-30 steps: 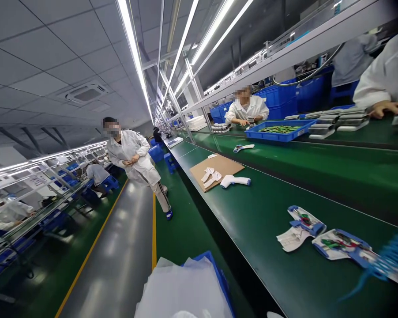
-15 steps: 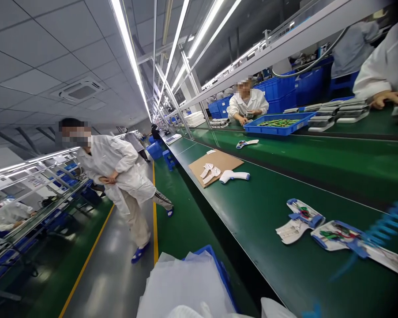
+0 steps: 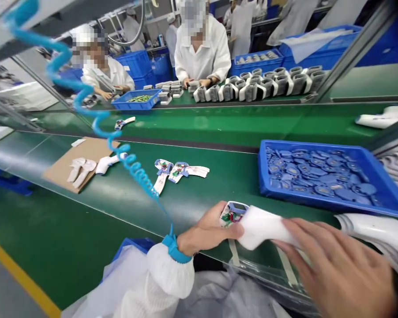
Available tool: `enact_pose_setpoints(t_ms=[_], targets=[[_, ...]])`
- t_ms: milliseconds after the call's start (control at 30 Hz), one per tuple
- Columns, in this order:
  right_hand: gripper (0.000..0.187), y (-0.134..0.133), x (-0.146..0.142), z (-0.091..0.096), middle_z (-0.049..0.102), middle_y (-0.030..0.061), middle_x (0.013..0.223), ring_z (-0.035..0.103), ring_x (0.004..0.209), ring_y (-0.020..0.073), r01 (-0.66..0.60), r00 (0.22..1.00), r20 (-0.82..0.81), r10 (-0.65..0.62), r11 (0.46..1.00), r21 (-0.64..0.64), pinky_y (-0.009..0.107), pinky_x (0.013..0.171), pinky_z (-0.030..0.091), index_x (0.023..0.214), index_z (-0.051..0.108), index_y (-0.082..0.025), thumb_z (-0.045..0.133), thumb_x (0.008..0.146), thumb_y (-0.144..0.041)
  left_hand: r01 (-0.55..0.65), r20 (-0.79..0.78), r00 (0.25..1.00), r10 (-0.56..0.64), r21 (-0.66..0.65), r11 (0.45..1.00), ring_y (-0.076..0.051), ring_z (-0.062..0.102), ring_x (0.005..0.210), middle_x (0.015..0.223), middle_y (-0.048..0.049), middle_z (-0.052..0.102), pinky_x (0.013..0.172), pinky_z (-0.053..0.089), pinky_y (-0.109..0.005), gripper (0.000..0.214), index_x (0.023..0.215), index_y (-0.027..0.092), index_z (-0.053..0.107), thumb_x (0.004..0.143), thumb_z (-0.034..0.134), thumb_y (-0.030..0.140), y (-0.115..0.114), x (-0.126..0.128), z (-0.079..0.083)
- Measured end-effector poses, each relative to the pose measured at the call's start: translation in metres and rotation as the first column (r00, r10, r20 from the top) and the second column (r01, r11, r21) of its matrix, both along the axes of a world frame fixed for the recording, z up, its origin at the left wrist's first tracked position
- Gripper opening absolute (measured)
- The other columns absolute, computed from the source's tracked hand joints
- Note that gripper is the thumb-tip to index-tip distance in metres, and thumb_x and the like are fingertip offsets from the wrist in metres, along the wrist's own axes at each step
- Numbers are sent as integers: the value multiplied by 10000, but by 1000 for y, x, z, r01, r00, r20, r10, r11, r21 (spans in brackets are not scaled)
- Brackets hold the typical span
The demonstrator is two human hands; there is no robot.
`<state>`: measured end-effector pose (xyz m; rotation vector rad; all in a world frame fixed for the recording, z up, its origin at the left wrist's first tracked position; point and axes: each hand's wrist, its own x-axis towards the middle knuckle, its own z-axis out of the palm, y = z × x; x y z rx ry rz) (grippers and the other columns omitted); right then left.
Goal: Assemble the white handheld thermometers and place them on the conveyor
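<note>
**Thermometer held in both hands, just in front of the blue tray**

Head view: the left hand (image 3: 208, 232), a blue wrist strap (image 3: 174, 248) and coiled cord (image 3: 133, 170) at its cuff, clenches an opened infrared thermometer (image 3: 261, 227) from the side of its exposed circuit board (image 3: 231, 217), with the thumb lying along the board's lower edge. The right hand (image 3: 338, 269) spreads over the white handle; whether it clenches cannot be told. The thermometer sits just in front of the blue tray (image 3: 305, 146), and more white shells (image 3: 374, 232) lie to the tray's near right.
</note>
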<state>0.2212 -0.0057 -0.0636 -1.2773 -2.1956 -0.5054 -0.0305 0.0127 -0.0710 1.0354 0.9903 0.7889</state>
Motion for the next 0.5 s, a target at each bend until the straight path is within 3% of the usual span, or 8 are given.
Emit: enact_pose_setpoints(t_ms=[100, 167, 200, 233, 300, 400, 467, 500], targets=[[305, 8, -24, -4, 749, 103, 1224, 712, 1050, 316, -125, 989, 69, 128, 991, -37, 468, 880, 465, 1271, 637, -161, 557, 1046, -352, -1, -125, 992, 8, 53, 999, -169, 574, 849, 1006, -65, 670, 714, 448, -260, 607, 1194, 128, 675, 787, 843, 546, -1, 4, -2], [410, 14, -27, -8, 758, 130, 1172, 726, 996, 312, -142, 990, -40, 137, 965, -219, 453, 870, 499, 1281, 638, -146, 461, 1073, -451, 5, -200, 980, 12, 85, 996, -165, 571, 821, 960, -56, 674, 698, 441, -262, 502, 1142, 125, 693, 842, 787, 516, -1, 8, -4], [443, 16, -25, -8, 770, 122, 1118, 735, 932, 297, -160, 985, -114, 127, 921, -355, 423, 814, 521, 1269, 656, -166, 447, 1067, -501, 26, -211, 977, -7, 85, 996, -169, 581, 825, 969, -58, 678, 701, 447, -266, 491, 1157, 130, 686, 853, 773, 505, -1, 9, -5], [439, 18, -22, -8, 777, 103, 1077, 737, 873, 277, -188, 976, -192, 104, 846, -499, 387, 754, 532, 1247, 676, -199, 470, 1050, -532, 55, -211, 977, -37, 80, 995, -177, 596, 839, 997, -61, 684, 707, 459, -271, 517, 1198, 140, 669, 843, 781, 499, -2, 10, -5], [373, 20, -16, -2, 777, 56, 1079, 729, 842, 239, -253, 948, -317, 9, 627, -737, 327, 695, 535, 1219, 696, -264, 556, 1005, -536, 94, -211, 975, -73, 90, 992, -199, 625, 881, 1066, -76, 690, 723, 488, -286, 601, 1265, 156, 632, 806, 815, 498, -3, 11, -3], [348, 19, -12, 13, 758, 14, 984, 681, 793, 194, -368, 906, -412, -95, 300, -880, 279, 670, 513, 1152, 701, -275, 569, 981, -548, 121, -248, 966, -73, 185, 975, -233, 652, 988, 1154, -86, 692, 820, 526, -320, 612, 1303, 175, 611, 808, 824, 465, -6, 12, 1], [356, 17, -13, 19, 713, 1, 856, 609, 708, 167, -406, 894, -430, -127, 177, -897, 260, 603, 455, 1080, 697, -255, 540, 988, -561, 145, -287, 955, -70, 250, 957, -242, 658, 1045, 1208, -88, 690, 899, 534, -345, 563, 1338, 185, 592, 874, 767, 453, -6, 12, 1], [359, 16, -14, 19, 685, -1, 811, 573, 680, 160, -403, 893, -425, -146, 161, -901, 258, 575, 420, 1064, 690, -246, 540, 984, -562, 158, -306, 949, -68, 280, 947, -244, 660, 1069, 1236, -90, 686, 936, 535, -359, 543, 1360, 191, 575, 911, 731, 453, -6, 13, 0]])
